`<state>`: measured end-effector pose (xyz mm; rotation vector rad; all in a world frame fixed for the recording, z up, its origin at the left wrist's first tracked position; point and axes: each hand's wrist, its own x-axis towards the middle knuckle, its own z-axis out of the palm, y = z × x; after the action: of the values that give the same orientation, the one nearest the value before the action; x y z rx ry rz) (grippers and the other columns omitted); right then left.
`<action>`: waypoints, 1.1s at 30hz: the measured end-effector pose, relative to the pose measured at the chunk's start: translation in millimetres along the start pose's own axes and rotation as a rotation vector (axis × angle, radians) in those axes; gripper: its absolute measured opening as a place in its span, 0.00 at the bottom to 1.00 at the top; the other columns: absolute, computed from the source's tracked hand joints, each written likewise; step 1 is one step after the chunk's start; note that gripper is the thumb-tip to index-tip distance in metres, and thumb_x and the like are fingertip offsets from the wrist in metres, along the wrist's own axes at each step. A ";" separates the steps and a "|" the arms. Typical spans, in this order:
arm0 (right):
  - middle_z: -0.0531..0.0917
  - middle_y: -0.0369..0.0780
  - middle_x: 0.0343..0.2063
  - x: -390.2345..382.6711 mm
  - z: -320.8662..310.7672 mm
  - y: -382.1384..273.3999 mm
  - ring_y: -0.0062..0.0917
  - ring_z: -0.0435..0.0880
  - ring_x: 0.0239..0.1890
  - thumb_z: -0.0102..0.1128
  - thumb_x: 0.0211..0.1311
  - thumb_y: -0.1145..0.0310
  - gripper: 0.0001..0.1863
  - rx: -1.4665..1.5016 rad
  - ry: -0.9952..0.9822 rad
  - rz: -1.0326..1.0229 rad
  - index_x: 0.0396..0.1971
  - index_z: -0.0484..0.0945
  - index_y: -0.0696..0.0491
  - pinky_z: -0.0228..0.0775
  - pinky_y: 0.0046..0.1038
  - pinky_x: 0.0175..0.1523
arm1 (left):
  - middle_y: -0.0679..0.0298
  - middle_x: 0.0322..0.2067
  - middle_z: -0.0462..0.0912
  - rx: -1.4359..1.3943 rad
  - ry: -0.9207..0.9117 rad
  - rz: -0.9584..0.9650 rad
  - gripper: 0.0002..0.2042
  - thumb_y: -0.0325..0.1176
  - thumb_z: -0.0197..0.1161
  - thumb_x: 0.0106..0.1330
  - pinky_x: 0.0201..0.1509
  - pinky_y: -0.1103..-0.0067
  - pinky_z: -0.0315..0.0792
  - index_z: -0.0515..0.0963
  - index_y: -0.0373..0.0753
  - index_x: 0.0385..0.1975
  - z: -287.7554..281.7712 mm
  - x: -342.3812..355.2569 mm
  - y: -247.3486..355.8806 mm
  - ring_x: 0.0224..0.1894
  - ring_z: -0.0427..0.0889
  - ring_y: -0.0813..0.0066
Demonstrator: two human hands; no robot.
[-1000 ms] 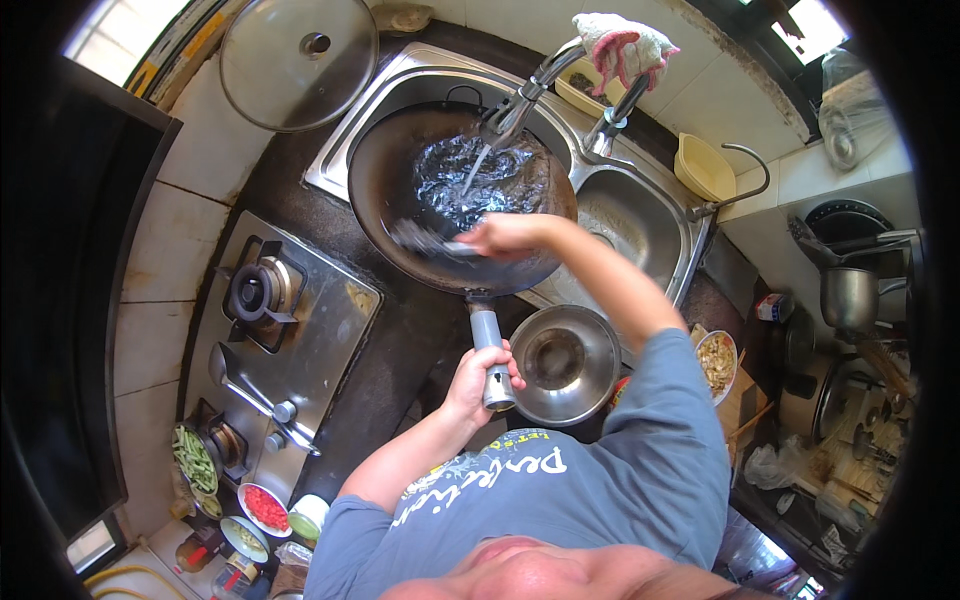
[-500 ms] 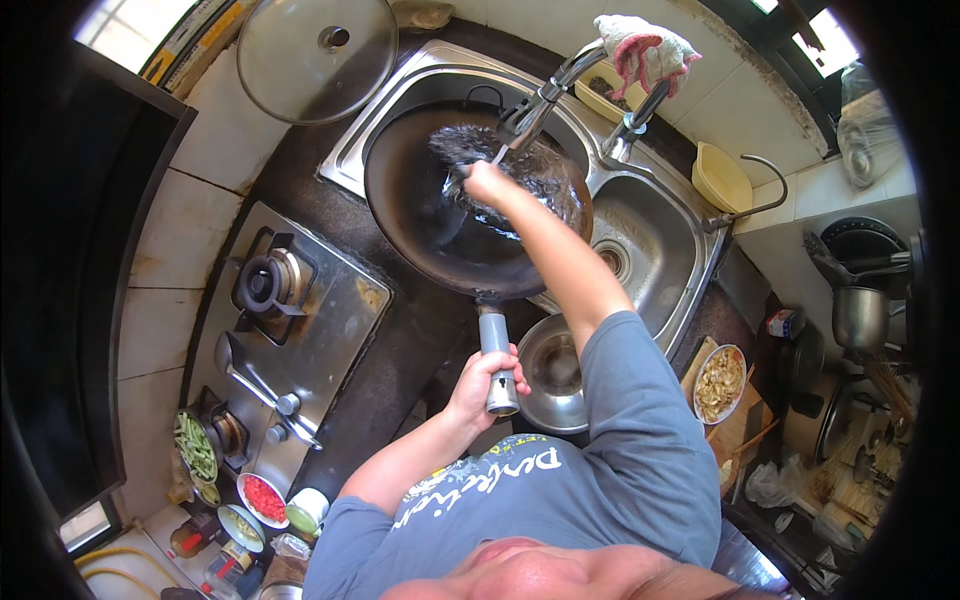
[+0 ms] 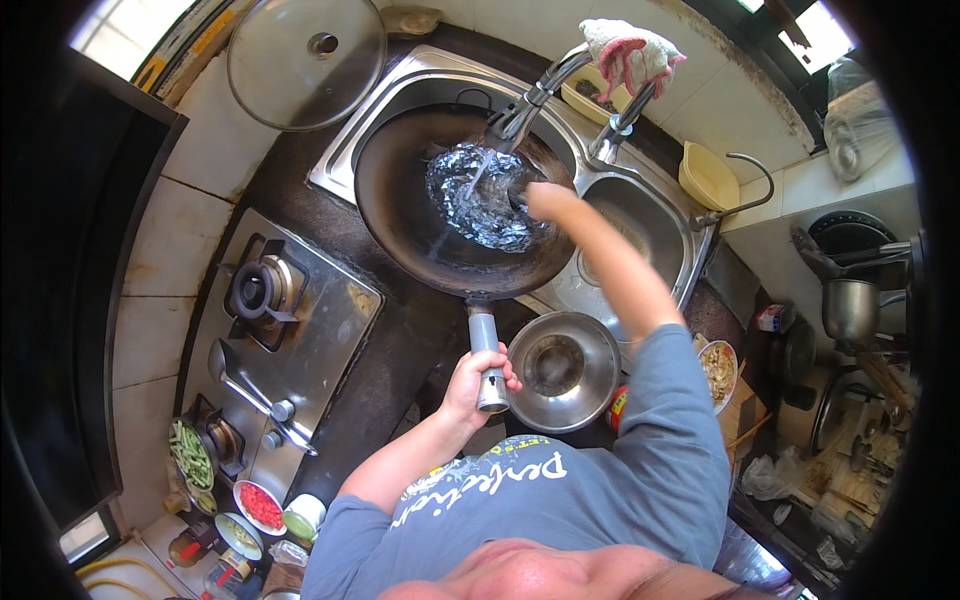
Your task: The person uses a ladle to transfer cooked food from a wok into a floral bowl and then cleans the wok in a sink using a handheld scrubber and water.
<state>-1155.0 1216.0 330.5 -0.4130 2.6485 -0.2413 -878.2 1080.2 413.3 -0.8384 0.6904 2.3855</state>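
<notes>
A large dark wok (image 3: 400, 215) rests over the left sink basin, tilted slightly. My left hand (image 3: 474, 388) is wrapped round its grey handle (image 3: 482, 330). Water runs from the faucet (image 3: 515, 122) into the wok and swirls in bright ripples (image 3: 475, 195). At the right side of that water is my right hand (image 3: 547, 203), its fingers closed on a small dark object (image 3: 517, 198) at the wok's inner surface. Blur and splashing hide what kind of object it is.
A steel bowl (image 3: 585, 395) stands right of the handle. Leftward is a gas stove (image 3: 330, 285) with a ladle (image 3: 240, 385) on it. A glass lid (image 3: 300, 75) leans at the back left. Plates of green vegetable (image 3: 190, 455) and red pieces (image 3: 260, 506) sit lower left.
My right hand has swept from the wok's middle to its right side, and the water's swirl shows more openly. My left hand keeps its hold on the handle.
</notes>
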 end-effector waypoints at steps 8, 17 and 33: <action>0.79 0.45 0.30 -42.7 25.9 -58.8 0.34 0.78 0.33 0.46 0.49 0.70 0.17 0.320 -0.228 -0.365 0.42 0.73 0.47 0.68 0.32 0.39 | 0.62 0.15 0.70 -0.066 0.004 -0.002 0.09 0.26 0.51 0.50 0.28 0.74 0.70 0.63 0.37 0.31 5.1 3.3 0.0 0.17 0.71 0.72; 0.80 0.42 0.33 -83.4 -65.8 50.1 0.33 0.79 0.37 0.46 0.48 0.70 0.13 -0.370 -0.045 0.085 0.32 0.78 0.53 0.71 0.34 0.38 | 0.64 0.15 0.70 -0.047 0.034 -0.013 0.09 0.28 0.52 0.49 0.30 0.74 0.70 0.66 0.38 0.31 3.3 5.3 5.7 0.18 0.71 0.71; 0.76 0.48 0.33 -66.0 -71.1 139.9 0.41 0.75 0.37 0.45 0.52 0.73 0.23 0.018 0.235 -0.192 0.52 0.64 0.44 0.65 0.36 0.40 | 0.63 0.21 0.72 -0.198 -0.064 0.000 0.08 0.26 0.51 0.52 0.35 0.74 0.72 0.67 0.35 0.32 3.7 4.8 12.8 0.21 0.73 0.74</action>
<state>-1165.6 1376.2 387.1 -0.6720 2.8328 -0.3956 -890.8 1074.4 416.2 -0.8368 0.4334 2.4983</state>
